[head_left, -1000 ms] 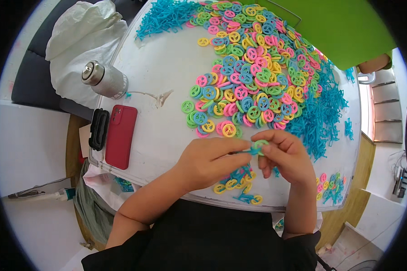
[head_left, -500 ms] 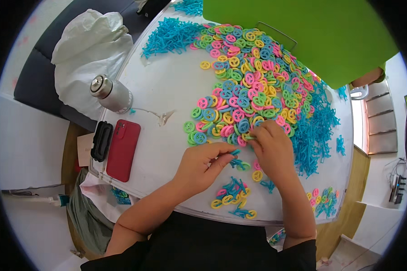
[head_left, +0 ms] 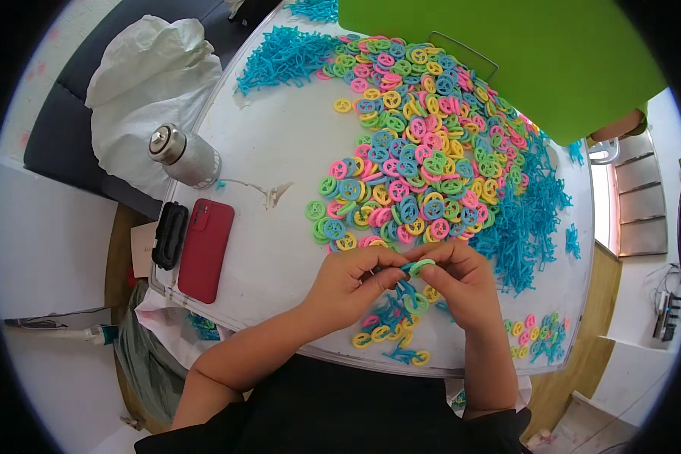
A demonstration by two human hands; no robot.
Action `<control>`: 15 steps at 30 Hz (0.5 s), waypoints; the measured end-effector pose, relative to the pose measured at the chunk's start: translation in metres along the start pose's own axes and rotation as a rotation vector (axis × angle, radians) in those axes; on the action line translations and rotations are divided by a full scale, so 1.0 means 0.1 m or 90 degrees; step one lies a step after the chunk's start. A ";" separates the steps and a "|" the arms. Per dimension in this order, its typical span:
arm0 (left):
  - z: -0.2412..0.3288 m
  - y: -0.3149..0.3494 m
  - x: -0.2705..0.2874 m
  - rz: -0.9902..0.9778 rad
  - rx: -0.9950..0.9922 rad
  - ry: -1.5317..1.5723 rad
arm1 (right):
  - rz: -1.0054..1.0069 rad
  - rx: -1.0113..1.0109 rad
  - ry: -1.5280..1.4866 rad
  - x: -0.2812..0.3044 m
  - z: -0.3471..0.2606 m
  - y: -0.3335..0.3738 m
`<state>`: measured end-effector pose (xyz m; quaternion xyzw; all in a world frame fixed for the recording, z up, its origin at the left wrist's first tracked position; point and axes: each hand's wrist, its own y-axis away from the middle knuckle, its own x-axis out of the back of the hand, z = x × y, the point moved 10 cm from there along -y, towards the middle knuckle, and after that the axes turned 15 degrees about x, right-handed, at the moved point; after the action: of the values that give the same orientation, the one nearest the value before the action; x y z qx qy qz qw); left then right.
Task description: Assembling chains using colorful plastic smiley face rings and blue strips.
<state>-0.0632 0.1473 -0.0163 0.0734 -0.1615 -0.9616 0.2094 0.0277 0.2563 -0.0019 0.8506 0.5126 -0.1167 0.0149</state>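
Just in front of the big heap of rings, my two hands meet over the table. My left hand (head_left: 346, 286) pinches a small blue plastic connector (head_left: 405, 268) between thumb and fingers. In the fingertips of my right hand (head_left: 467, 286) is a light green spoked plastic ring (head_left: 421, 266), touching the blue connector. Another green ring (head_left: 415, 303) hangs or lies just below the fingers, near more blue pieces; how it is joined I cannot tell. Below sits a small cluster of yellow rings (head_left: 382, 333) and pink ones mixed with blue connectors (head_left: 392, 312).
Multicoloured rings (head_left: 405, 151) heap across the table, with blue connectors (head_left: 518, 242) at right and another pile (head_left: 287, 57) far left. A red phone (head_left: 206, 250), black case (head_left: 170, 236) and steel bottle (head_left: 185, 159) stand left. A bright green surface (head_left: 507, 60) borders the far side; someone's arm (head_left: 619, 127) shows there.
My right hand has drawn back from the heap toward me with a green ring and now meets my left hand. The left hand has moved slightly right, still holding the blue connector.
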 end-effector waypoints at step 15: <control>0.25 0.11 0.08 0.124 -0.202 -0.145 | 0.067 -0.065 -0.114 -0.03 0.20 0.05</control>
<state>-0.0718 0.1416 0.0104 -0.0853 -0.0370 -0.9523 0.2907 0.0267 0.2489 -0.0212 0.8605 0.4694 -0.1651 0.1097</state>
